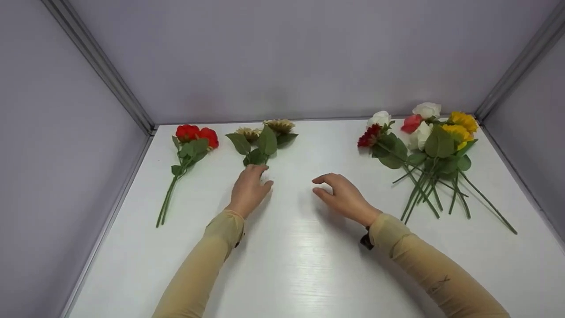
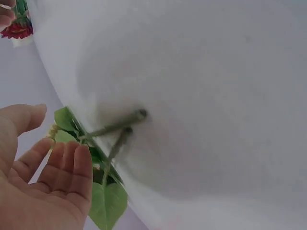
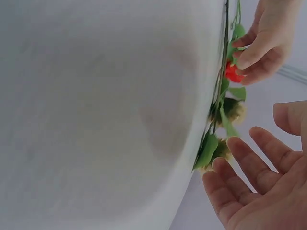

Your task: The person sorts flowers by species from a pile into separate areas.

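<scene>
Two cream flowers (image 1: 279, 126) with broad green leaves lie near the back wall, left of the middle. My left hand (image 1: 250, 187) is above their lower stems, thumb apart from loosely bent fingers. In the left wrist view, the stems (image 2: 115, 124) lie beyond my fingers, and nothing shows between thumb and fingers. To the right, my right hand (image 1: 342, 194) hovers over the white table (image 1: 282, 274) with thumb and fingers spread, holding nothing. From the right wrist view, the cream flowers (image 3: 232, 111) appear past my fingertips.
At the left lie two red flowers (image 1: 188, 132) with long stems. On the right is a spread of white flowers (image 1: 427, 110), yellow flowers (image 1: 461, 126), a pink flower (image 1: 411, 123) and a dark red flower (image 1: 370, 136), their stems crossing. Pale walls (image 1: 282, 57) enclose the table.
</scene>
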`<action>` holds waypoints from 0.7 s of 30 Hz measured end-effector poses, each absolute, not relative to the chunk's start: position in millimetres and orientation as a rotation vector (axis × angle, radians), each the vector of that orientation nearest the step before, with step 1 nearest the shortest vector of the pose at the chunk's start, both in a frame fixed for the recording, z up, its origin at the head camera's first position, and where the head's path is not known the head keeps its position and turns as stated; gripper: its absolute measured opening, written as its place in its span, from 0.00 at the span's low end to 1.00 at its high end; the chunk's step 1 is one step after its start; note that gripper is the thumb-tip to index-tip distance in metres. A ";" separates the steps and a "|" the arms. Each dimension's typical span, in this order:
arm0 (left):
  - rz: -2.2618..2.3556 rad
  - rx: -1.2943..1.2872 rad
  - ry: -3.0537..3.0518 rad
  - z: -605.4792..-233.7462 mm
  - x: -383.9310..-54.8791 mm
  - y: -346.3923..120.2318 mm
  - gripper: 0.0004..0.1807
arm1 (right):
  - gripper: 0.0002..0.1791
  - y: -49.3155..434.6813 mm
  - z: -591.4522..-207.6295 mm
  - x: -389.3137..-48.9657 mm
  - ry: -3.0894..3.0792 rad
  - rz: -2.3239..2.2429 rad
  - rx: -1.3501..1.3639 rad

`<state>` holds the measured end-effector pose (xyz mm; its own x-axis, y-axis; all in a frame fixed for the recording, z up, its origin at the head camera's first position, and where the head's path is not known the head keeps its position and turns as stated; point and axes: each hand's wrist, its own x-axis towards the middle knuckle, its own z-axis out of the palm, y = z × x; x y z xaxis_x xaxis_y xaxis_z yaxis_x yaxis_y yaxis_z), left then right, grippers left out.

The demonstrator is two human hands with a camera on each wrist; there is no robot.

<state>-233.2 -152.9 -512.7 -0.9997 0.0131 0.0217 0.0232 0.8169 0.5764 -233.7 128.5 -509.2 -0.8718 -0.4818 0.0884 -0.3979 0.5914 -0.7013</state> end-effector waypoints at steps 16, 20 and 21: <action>-0.253 -1.063 -2.978 -509.4 -196.6 -43.5 0.42 | 0.20 246.0 -490.9 -274.5 2.902 -1.066 -0.322; -0.171 -1.224 -2.904 -506.6 -183.9 -14.9 0.42 | 0.24 285.0 -480.6 -281.2 2.918 -1.010 -0.167; -0.150 -1.252 -2.891 -505.4 -180.9 -8.0 0.43 | 0.24 294.5 -478.4 -282.9 2.927 -1.001 -0.130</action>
